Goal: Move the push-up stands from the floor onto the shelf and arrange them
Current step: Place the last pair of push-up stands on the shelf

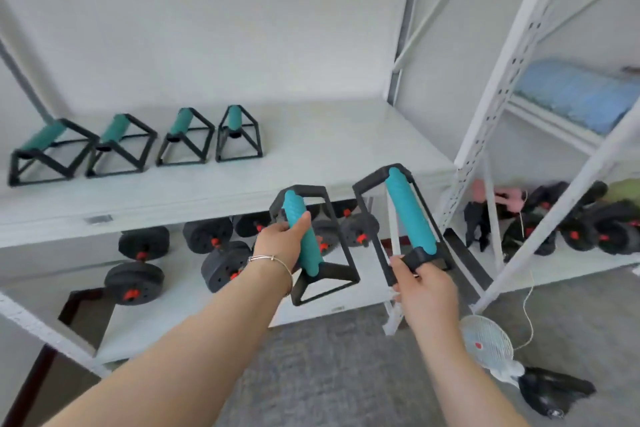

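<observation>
My left hand (282, 242) grips the teal handle of a black-framed push-up stand (313, 274), held in the air in front of the white shelf board (311, 156). My right hand (427, 282) holds a second push-up stand (408, 208) by the near end of its black frame, also in the air, just off the shelf's front right corner. Several more teal-and-black push-up stands (183, 139) stand in a row on the left half of the shelf board. The right half of the board is bare.
Black dumbbells (138, 263) with red collars lie on the lower shelf. A second white rack (519, 80) stands at the right with a blue mat (581, 94) and black wheels (609, 229). A small white fan (485, 343) and a black item (550, 392) lie on the grey floor.
</observation>
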The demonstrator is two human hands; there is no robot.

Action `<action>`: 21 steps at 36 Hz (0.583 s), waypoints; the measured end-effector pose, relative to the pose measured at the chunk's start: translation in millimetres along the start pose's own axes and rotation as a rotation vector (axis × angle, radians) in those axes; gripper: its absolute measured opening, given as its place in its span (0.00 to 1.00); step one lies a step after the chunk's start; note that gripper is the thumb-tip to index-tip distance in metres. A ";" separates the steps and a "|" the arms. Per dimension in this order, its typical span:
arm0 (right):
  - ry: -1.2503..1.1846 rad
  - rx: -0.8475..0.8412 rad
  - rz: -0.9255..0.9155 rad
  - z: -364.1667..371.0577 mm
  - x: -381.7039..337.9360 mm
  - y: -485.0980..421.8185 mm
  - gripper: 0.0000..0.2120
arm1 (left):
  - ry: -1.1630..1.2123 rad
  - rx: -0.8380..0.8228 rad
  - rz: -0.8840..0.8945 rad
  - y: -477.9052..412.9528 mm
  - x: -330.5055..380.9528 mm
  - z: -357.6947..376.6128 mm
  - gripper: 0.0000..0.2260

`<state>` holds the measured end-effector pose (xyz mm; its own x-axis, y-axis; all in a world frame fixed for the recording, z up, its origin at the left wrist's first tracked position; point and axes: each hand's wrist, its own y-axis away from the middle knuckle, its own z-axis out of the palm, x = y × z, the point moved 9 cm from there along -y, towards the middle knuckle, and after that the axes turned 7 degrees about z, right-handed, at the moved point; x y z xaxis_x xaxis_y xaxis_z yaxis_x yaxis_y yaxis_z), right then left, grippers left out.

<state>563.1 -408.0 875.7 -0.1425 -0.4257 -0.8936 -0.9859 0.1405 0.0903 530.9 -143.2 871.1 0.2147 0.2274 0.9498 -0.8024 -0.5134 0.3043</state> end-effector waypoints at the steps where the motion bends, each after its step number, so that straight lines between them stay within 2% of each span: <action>1: -0.016 -0.008 0.002 0.9 -7.0 -7.1 0.18 | 0.028 -0.005 0.001 -5.5 9.8 3.7 0.15; 4: -0.045 0.002 -0.007 4.8 -22.3 -31.6 0.19 | 0.073 -0.001 0.011 -33.8 32.5 11.0 0.25; 9: -0.051 0.011 -0.016 19.3 -45.4 -74.1 0.19 | 0.109 0.009 0.058 -83.5 69.1 23.4 0.12; 21: -0.049 0.029 0.023 108.9 -107.0 -215.0 0.15 | 0.124 -0.054 0.046 -253.9 121.2 56.9 0.11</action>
<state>799.8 -295.3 904.0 -0.1604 -0.3781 -0.9118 -0.9794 0.1760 0.0993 792.3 -32.3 913.1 0.1087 0.3068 0.9455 -0.8395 -0.4811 0.2526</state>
